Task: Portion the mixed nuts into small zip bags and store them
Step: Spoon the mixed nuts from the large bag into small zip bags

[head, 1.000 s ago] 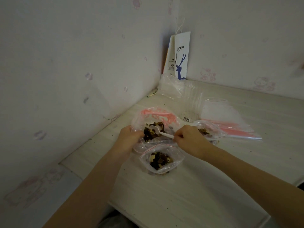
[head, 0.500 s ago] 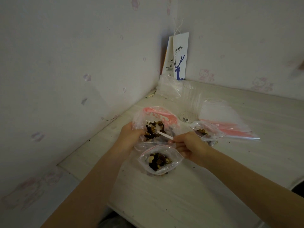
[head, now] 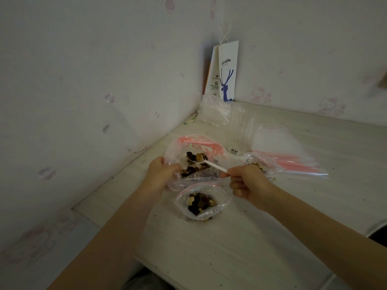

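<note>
1. Our left hand (head: 160, 176) pinches the big bag (head: 194, 158) of nuts open.
2. Our right hand (head: 248, 183) grips a white spoon (head: 206, 162) (loaded) inside it.
3. A small bag (head: 202, 203) with nuts sits just below, on the table (head: 240, 237).

Place: a home, most likely a bedroom or a child's room corner.
Walls: pale wallpaper (head: 83, 80) printed with small pink cartoon cats, meeting in a corner at 12 o'clock.
Surface: a light wood-grain table (head: 272, 237) pushed into that corner, speckled with crumbs.
Household clutter: a white coffee-shop paper bag (head: 227, 70) leaning in the corner at 12 o'clock; loose plastic zip bags (head: 278, 143) at 2 o'clock.
</note>
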